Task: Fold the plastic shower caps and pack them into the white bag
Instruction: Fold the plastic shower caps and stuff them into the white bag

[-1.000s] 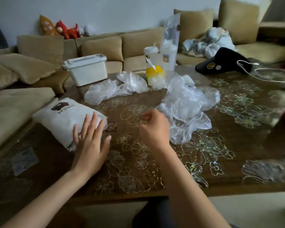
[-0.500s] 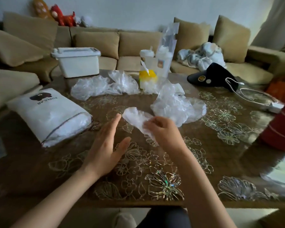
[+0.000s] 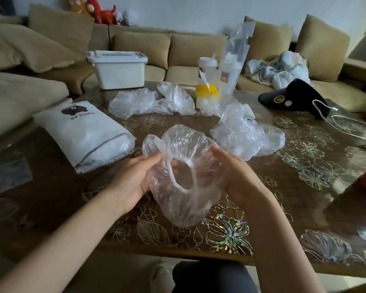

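Note:
A clear plastic shower cap (image 3: 184, 199) hangs above the table's front, its elastic opening facing me. My left hand (image 3: 133, 178) grips its left side and my right hand (image 3: 239, 176) grips its right side. The white bag (image 3: 87, 134), printed with a dark bear and lettering, lies on the table to the left of my hands, its open end toward me. A heap of loose caps (image 3: 247, 134) lies just behind my right hand. More crumpled caps (image 3: 150, 102) lie farther back in the middle.
A white lidded box (image 3: 117, 69) stands at the table's far edge. A yellow-topped container (image 3: 207, 96) and tall plastic cups (image 3: 228, 70) stand behind the caps. A black visor (image 3: 292, 96) with a white cable lies far right. A sofa surrounds the table.
My left hand has left the bag's side and taken hold of the cap. My right hand pulled a cap from the heap toward me; both hands now hold it spread.

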Action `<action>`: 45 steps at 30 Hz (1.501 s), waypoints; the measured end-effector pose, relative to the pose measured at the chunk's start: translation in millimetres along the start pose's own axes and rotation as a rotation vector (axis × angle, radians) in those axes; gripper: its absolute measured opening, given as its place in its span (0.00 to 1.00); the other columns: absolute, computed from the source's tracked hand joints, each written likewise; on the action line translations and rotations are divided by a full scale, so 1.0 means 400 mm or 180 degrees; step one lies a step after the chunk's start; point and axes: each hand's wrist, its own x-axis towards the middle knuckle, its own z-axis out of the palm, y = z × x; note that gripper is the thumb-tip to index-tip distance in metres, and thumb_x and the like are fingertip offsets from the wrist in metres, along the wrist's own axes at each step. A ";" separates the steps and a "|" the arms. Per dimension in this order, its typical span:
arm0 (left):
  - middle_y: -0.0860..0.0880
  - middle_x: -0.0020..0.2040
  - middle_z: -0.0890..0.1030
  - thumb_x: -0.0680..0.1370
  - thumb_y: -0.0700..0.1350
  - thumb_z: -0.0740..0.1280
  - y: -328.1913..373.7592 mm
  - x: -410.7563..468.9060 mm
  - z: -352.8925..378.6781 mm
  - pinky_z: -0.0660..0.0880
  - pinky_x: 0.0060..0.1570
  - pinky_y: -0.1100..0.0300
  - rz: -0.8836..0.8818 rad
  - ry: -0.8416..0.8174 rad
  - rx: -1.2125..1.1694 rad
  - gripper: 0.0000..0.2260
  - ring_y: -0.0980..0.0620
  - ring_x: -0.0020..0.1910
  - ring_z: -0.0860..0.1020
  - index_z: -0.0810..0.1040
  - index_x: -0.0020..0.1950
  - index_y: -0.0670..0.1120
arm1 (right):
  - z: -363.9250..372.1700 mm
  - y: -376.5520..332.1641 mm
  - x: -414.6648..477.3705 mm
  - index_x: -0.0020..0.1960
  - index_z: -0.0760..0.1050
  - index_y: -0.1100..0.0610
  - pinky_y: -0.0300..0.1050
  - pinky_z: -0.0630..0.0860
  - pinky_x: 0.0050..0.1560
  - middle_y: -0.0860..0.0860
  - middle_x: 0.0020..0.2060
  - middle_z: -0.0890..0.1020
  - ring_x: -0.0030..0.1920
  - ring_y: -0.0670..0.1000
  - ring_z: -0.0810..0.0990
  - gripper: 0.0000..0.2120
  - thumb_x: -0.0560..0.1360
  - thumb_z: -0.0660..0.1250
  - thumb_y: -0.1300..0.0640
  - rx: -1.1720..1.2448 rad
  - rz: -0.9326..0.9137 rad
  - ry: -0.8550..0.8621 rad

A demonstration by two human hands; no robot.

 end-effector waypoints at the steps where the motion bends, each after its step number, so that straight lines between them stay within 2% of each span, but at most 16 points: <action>1: 0.43 0.48 0.84 0.80 0.43 0.60 -0.002 0.003 0.000 0.80 0.44 0.53 -0.0005 0.0208 0.0069 0.12 0.49 0.45 0.83 0.77 0.59 0.41 | 0.000 0.007 0.002 0.49 0.78 0.66 0.49 0.77 0.44 0.57 0.37 0.82 0.37 0.54 0.81 0.17 0.77 0.64 0.50 -0.0319 -0.0017 0.0035; 6: 0.40 0.50 0.83 0.80 0.41 0.59 -0.020 0.009 -0.025 0.80 0.41 0.51 -0.0166 0.0635 0.0274 0.09 0.42 0.47 0.82 0.77 0.57 0.40 | -0.003 0.034 0.002 0.40 0.76 0.67 0.44 0.76 0.35 0.56 0.34 0.78 0.34 0.52 0.77 0.13 0.74 0.69 0.57 -0.1861 -0.0519 0.0426; 11: 0.42 0.44 0.83 0.81 0.37 0.57 -0.017 -0.022 -0.047 0.76 0.24 0.61 -0.0398 0.0779 0.0221 0.09 0.51 0.29 0.81 0.74 0.58 0.40 | -0.024 0.054 0.011 0.45 0.77 0.58 0.50 0.78 0.37 0.56 0.42 0.82 0.39 0.55 0.80 0.05 0.75 0.68 0.56 -0.2166 -0.0493 0.0861; 15: 0.44 0.60 0.77 0.79 0.39 0.62 -0.006 -0.070 -0.069 0.76 0.53 0.50 -0.0398 0.0970 0.1176 0.17 0.47 0.55 0.78 0.68 0.68 0.43 | -0.031 0.047 0.002 0.56 0.75 0.58 0.44 0.79 0.39 0.49 0.45 0.80 0.42 0.48 0.80 0.11 0.75 0.68 0.56 -0.2166 -0.0496 0.0848; 18: 0.51 0.66 0.70 0.77 0.39 0.64 0.038 -0.101 -0.077 0.66 0.64 0.59 0.1216 0.1552 0.2869 0.20 0.52 0.65 0.69 0.68 0.68 0.49 | 0.003 0.025 -0.013 0.58 0.74 0.57 0.38 0.73 0.41 0.49 0.47 0.79 0.44 0.47 0.77 0.11 0.76 0.66 0.60 -0.2633 -0.1167 0.1166; 20: 0.54 0.63 0.73 0.77 0.36 0.64 0.050 -0.099 -0.061 0.63 0.60 0.74 0.2227 0.1261 0.3532 0.17 0.59 0.63 0.70 0.73 0.65 0.47 | 0.040 0.019 -0.020 0.53 0.77 0.57 0.42 0.74 0.46 0.50 0.47 0.79 0.47 0.50 0.77 0.08 0.75 0.63 0.63 -0.2882 -0.1730 0.1335; 22: 0.55 0.62 0.75 0.78 0.36 0.62 0.031 -0.083 -0.032 0.59 0.58 0.83 0.2408 0.0566 0.3977 0.15 0.65 0.61 0.68 0.76 0.64 0.46 | 0.063 0.030 -0.031 0.47 0.78 0.56 0.40 0.74 0.46 0.48 0.42 0.79 0.45 0.48 0.77 0.08 0.75 0.62 0.67 -0.2795 -0.2062 0.1302; 25: 0.57 0.74 0.61 0.82 0.45 0.57 -0.023 -0.021 0.007 0.48 0.72 0.68 0.2052 -0.0322 0.4297 0.19 0.66 0.70 0.53 0.63 0.73 0.51 | 0.056 0.051 -0.042 0.48 0.80 0.56 0.27 0.71 0.43 0.47 0.43 0.82 0.42 0.39 0.77 0.12 0.75 0.62 0.69 -0.2692 -0.2155 0.0982; 28: 0.57 0.77 0.43 0.82 0.50 0.53 -0.046 0.043 0.002 0.36 0.74 0.52 0.1365 -0.0733 0.5148 0.26 0.59 0.74 0.37 0.45 0.77 0.53 | 0.046 0.094 -0.023 0.66 0.71 0.55 0.29 0.64 0.59 0.50 0.63 0.76 0.61 0.45 0.74 0.16 0.79 0.59 0.61 -0.3452 -0.1896 0.0398; 30: 0.56 0.76 0.37 0.82 0.54 0.50 -0.053 0.057 -0.018 0.34 0.73 0.50 0.1009 -0.0810 0.5477 0.28 0.59 0.73 0.33 0.39 0.77 0.52 | 0.054 0.132 -0.017 0.75 0.58 0.52 0.39 0.49 0.72 0.50 0.74 0.61 0.75 0.48 0.56 0.23 0.81 0.51 0.49 -0.4204 -0.1558 0.0104; 33: 0.56 0.76 0.35 0.81 0.58 0.47 -0.055 0.067 -0.044 0.34 0.73 0.50 0.0974 -0.0740 0.5572 0.28 0.60 0.73 0.33 0.37 0.76 0.54 | 0.065 0.137 -0.016 0.77 0.47 0.51 0.48 0.32 0.71 0.50 0.77 0.46 0.76 0.50 0.40 0.47 0.65 0.22 0.31 -0.4768 -0.1320 -0.0173; 35: 0.56 0.76 0.36 0.81 0.58 0.48 -0.051 0.073 -0.038 0.35 0.73 0.50 0.0992 -0.0727 0.5537 0.28 0.60 0.73 0.34 0.37 0.76 0.54 | 0.050 0.135 -0.012 0.77 0.46 0.52 0.51 0.32 0.71 0.51 0.77 0.44 0.76 0.52 0.39 0.56 0.57 0.15 0.28 -0.4936 -0.1288 -0.0199; 37: 0.56 0.77 0.39 0.80 0.61 0.46 -0.055 0.072 -0.028 0.36 0.74 0.51 0.1152 -0.0700 0.5304 0.29 0.59 0.74 0.37 0.40 0.77 0.52 | 0.041 0.131 -0.015 0.77 0.53 0.54 0.50 0.40 0.74 0.52 0.77 0.52 0.77 0.53 0.47 0.45 0.70 0.28 0.29 -0.4624 -0.1429 -0.0108; 39: 0.55 0.77 0.46 0.76 0.66 0.41 -0.061 0.049 -0.042 0.39 0.74 0.54 0.1631 -0.0492 0.4909 0.32 0.61 0.74 0.43 0.49 0.77 0.52 | 0.051 0.128 -0.036 0.71 0.66 0.58 0.45 0.57 0.70 0.54 0.70 0.68 0.71 0.54 0.64 0.25 0.81 0.50 0.44 -0.3722 -0.1828 0.0380; 42: 0.56 0.73 0.63 0.73 0.71 0.43 -0.042 -0.004 -0.089 0.50 0.71 0.61 0.2221 -0.0373 0.4433 0.36 0.62 0.70 0.56 0.66 0.72 0.51 | 0.060 0.070 -0.079 0.60 0.76 0.59 0.42 0.70 0.55 0.53 0.56 0.79 0.57 0.52 0.76 0.12 0.78 0.62 0.60 -0.3064 -0.2185 0.0829; 45: 0.60 0.67 0.68 0.70 0.74 0.48 -0.019 -0.066 -0.095 0.60 0.69 0.61 0.2168 -0.1065 0.4661 0.36 0.63 0.67 0.62 0.69 0.69 0.54 | 0.045 0.024 -0.141 0.58 0.76 0.55 0.36 0.71 0.52 0.50 0.55 0.79 0.55 0.47 0.75 0.13 0.75 0.67 0.54 -0.3119 -0.1918 0.0024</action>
